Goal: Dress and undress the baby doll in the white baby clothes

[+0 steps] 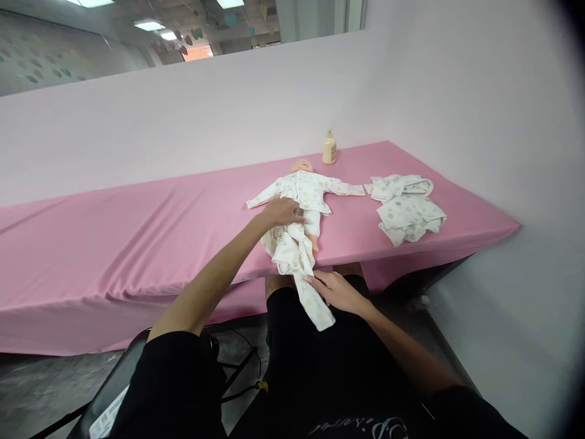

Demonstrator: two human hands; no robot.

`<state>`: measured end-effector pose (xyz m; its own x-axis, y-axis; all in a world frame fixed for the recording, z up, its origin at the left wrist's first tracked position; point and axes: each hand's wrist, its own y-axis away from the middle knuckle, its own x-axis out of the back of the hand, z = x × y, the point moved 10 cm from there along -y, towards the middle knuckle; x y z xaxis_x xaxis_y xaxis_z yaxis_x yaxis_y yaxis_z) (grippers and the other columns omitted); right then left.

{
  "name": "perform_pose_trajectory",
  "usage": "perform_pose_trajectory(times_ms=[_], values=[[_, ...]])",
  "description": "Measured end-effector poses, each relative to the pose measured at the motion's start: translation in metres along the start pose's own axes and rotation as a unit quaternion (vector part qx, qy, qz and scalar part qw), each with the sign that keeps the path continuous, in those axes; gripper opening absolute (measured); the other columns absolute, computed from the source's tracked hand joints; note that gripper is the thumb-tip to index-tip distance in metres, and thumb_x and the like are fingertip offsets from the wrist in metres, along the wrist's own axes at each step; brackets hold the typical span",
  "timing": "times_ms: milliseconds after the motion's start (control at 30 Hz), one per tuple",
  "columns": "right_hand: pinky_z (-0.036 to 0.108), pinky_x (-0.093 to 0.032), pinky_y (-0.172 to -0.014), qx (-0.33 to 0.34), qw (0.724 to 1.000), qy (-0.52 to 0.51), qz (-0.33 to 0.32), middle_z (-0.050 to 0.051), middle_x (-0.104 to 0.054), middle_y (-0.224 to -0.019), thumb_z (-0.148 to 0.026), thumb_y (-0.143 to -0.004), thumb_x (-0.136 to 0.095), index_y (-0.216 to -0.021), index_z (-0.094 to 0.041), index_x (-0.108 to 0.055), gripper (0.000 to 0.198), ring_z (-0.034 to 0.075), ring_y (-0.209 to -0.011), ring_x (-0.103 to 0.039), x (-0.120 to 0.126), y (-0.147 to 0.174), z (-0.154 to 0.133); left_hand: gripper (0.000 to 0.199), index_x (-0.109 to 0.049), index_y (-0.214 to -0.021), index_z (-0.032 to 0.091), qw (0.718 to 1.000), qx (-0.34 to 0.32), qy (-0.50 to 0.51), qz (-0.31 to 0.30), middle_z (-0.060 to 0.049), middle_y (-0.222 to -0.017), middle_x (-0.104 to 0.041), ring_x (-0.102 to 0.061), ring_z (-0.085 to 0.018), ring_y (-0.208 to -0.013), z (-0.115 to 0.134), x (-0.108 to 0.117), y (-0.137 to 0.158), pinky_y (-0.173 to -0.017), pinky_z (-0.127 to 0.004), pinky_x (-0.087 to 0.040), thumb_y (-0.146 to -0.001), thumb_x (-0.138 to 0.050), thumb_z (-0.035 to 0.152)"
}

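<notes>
A baby doll (313, 245) lies on its back on the pink-covered table, wearing a white patterned long-sleeved top (307, 188). White patterned baby pants (289, 253) are bunched around one of the doll's legs, and one pant leg hangs over the table's front edge. My left hand (282, 212) is closed on the upper part of the pants beside the doll's hip; its fingertips are partly hidden. Lower down, my right hand (339, 292) pinches the hanging pant leg between thumb and fingers. The doll's other leg shows bare at the foot.
Folded white patterned baby clothes (409, 213) lie on the right of the pink tablecloth (137, 244). A pump bottle (329, 148) stands at the back by the white wall (205, 122). Another wall closes off the right side. A black chair (123, 378) is at my lower left.
</notes>
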<state>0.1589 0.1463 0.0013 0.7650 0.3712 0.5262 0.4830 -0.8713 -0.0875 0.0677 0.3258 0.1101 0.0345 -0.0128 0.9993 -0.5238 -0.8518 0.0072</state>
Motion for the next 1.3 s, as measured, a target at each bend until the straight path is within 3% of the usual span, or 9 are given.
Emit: perform_pose_trajectory(times_ms=[133,233,367,467,600,800,1000,1133,1300], values=[[0.026,-0.043,-0.062,0.007,0.998,-0.053,0.011,-0.001,-0.065,-0.07,-0.044,-0.104,-0.04,-0.078,-0.02,-0.058,0.039,0.013,-0.058,-0.062,0.0,-0.008,0.007,0.04,-0.072,-0.101,0.021,0.988,-0.089,0.062,-0.107,-0.004,-0.104,-0.071,-0.062,-0.021,-0.092,0.025,-0.01,0.014,-0.073,-0.026,-0.037,-0.08,-0.068,0.054],[0.026,-0.043,-0.063,0.019,0.998,-0.038,0.053,0.0,-0.069,-0.076,-0.037,-0.102,-0.045,-0.08,-0.02,-0.062,0.033,0.014,-0.061,-0.063,0.008,-0.013,0.006,0.032,-0.075,-0.104,0.024,0.98,-0.106,0.054,-0.161,-0.004,-0.103,-0.07,-0.061,-0.02,-0.091,0.035,-0.02,0.022,-0.073,-0.027,-0.035,-0.08,-0.068,0.043],[0.028,-0.045,-0.069,0.029,0.99,-0.001,0.141,0.003,-0.071,-0.081,-0.035,-0.098,-0.05,-0.089,-0.019,-0.068,0.026,0.017,-0.072,-0.064,0.028,-0.016,0.0,0.02,-0.075,-0.083,0.018,0.984,-0.137,0.039,-0.108,-0.007,-0.098,-0.067,-0.059,-0.022,-0.093,0.044,-0.008,0.021,-0.077,-0.03,-0.036,-0.081,-0.064,0.034],[0.031,-0.048,-0.073,0.008,0.976,-0.032,0.214,0.005,-0.073,-0.088,-0.037,-0.097,-0.053,-0.099,-0.018,-0.069,0.025,0.019,-0.077,-0.066,0.05,-0.016,0.005,0.026,-0.073,-0.086,0.016,0.971,-0.169,0.154,-0.073,-0.007,-0.103,-0.066,-0.058,-0.02,-0.097,0.049,0.014,0.023,-0.083,-0.03,-0.039,-0.084,-0.061,0.039],[0.033,-0.052,-0.075,-0.009,0.962,-0.096,0.255,0.008,-0.073,-0.097,-0.043,-0.095,-0.055,-0.111,-0.017,-0.067,0.032,0.02,-0.084,-0.067,0.067,-0.023,0.015,0.032,-0.073,-0.095,0.017,0.941,-0.126,0.298,-0.098,-0.005,-0.097,-0.067,-0.059,-0.017,-0.087,0.037,0.028,0.031,-0.078,-0.028,-0.042,-0.085,-0.063,0.045],[0.032,-0.051,-0.071,0.0,0.979,-0.112,0.172,0.004,-0.07,-0.092,-0.038,-0.091,-0.061,-0.117,-0.018,-0.064,0.033,0.018,-0.079,-0.064,0.048,-0.038,0.007,0.033,-0.069,-0.091,0.016,0.904,-0.044,0.408,-0.119,-0.005,-0.091,-0.068,-0.059,-0.014,-0.078,0.016,0.018,0.039,-0.066,-0.025,-0.042,-0.083,-0.067,0.048],[0.034,-0.049,-0.066,0.006,0.974,-0.013,0.224,0.001,-0.066,-0.08,-0.031,-0.095,-0.053,-0.112,-0.019,-0.061,0.022,0.019,-0.07,-0.062,0.043,-0.027,-0.004,0.032,-0.065,-0.083,0.015,0.94,-0.032,0.333,-0.065,-0.004,-0.084,-0.063,-0.055,-0.014,-0.074,0.008,0.015,0.033,-0.064,-0.025,-0.039,-0.084,-0.062,0.047],[0.037,-0.052,-0.075,0.114,0.952,0.116,0.258,0.008,-0.071,-0.094,-0.021,-0.099,-0.044,-0.119,-0.019,-0.062,0.027,0.022,-0.079,-0.066,0.031,-0.018,-0.043,0.03,-0.063,-0.082,0.014,0.968,-0.019,0.248,-0.04,-0.005,-0.085,-0.064,-0.056,-0.016,-0.076,0.008,0.017,0.03,-0.066,-0.026,-0.04,-0.084,-0.058,0.044],[0.039,-0.052,-0.086,0.238,0.93,0.217,0.177,0.011,-0.07,-0.103,-0.012,-0.099,-0.039,-0.124,-0.015,-0.06,0.032,0.024,-0.095,-0.066,-0.014,-0.026,-0.079,0.034,-0.069,-0.094,0.014,0.968,-0.026,0.226,-0.102,-0.007,-0.097,-0.07,-0.061,-0.018,-0.084,0.01,0.014,0.036,-0.069,-0.026,-0.042,-0.082,-0.061,0.045]])
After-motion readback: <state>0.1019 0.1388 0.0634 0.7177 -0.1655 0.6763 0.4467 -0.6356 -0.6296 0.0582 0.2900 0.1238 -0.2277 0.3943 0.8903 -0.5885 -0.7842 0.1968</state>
